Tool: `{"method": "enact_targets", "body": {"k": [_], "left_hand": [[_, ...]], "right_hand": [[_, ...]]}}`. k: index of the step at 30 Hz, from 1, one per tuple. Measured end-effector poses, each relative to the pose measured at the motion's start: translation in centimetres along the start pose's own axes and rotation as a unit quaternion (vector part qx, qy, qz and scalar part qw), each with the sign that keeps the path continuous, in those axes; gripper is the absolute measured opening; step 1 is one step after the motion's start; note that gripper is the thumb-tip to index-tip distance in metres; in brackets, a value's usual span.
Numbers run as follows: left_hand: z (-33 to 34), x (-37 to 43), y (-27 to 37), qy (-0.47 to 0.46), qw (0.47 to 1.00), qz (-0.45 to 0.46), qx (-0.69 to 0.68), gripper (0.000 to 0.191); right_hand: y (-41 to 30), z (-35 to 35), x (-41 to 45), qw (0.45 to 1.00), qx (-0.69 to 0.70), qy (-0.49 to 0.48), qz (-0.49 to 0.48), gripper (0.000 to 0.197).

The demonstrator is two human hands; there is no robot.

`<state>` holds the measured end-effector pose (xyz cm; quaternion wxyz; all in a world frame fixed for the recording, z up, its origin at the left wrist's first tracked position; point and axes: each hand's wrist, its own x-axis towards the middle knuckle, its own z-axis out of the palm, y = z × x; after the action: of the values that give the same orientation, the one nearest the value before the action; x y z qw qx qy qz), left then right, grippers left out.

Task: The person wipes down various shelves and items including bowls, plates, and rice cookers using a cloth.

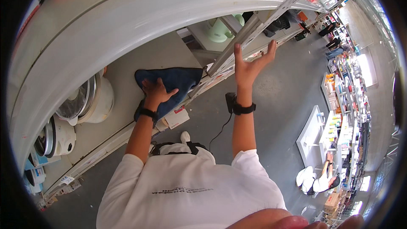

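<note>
A dark blue cloth (182, 81) lies spread on a grey metal shelf (124, 60), one part of it reaching over the shelf's front edge. My left hand (157, 93) rests on the cloth with its fingers apart, pressing it flat rather than gripping it. Beside the shelf's slotted upright post (251, 33), my right hand (252, 66) is raised with spread fingers and holds nothing. Both wrists wear black straps, and a small black device with a cable hangs at the right one.
Rice cookers (101, 98) stand on the shelf at left, under a curved-looking upper shelf (152, 9). Pale green containers (219, 30) sit beyond the post. A cardboard box (176, 117) is low down. Across the grey floor, a person (321, 181) crouches by stocked shelves; more people are farther off.
</note>
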<state>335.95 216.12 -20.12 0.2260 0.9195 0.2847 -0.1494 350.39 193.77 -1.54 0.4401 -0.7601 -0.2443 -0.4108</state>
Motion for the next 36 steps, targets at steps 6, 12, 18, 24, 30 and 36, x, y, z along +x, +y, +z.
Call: {"method": "enact_targets", "body": {"k": [6, 12, 18, 24, 30, 36], "left_hand": [[0.6, 9.8, 0.0, 0.014, 0.999, -0.012, 0.031, 0.110], [-1.2, 14.8, 2.2, 0.032, 0.996, -0.089, -0.004, 0.108], [-2.6, 17.8, 4.0, 0.068, 0.987, -0.141, -0.021, 0.106], [-1.8, 19.5, 4.4, 0.187, 0.973, -0.125, 0.044, 0.102], [-5.4, 19.3, 5.7, 0.119, 0.990, -0.066, 0.028, 0.099], [-2.1, 18.3, 5.1, 0.181, 0.979, -0.002, 0.089, 0.087]], "right_hand": [[1.8, 1.9, 4.7, 0.989, 0.117, -0.037, 0.078, 0.116], [3.9, 2.3, 7.0, 0.979, 0.188, -0.050, 0.060, 0.117], [4.1, 5.4, 5.6, 0.973, 0.217, 0.012, 0.071, 0.108], [4.8, 5.8, 4.9, 0.973, 0.224, 0.020, 0.057, 0.104], [4.2, 5.7, 5.1, 0.972, 0.225, 0.015, 0.058, 0.100], [4.6, 5.8, 5.6, 0.977, 0.209, 0.024, 0.044, 0.102]]}}
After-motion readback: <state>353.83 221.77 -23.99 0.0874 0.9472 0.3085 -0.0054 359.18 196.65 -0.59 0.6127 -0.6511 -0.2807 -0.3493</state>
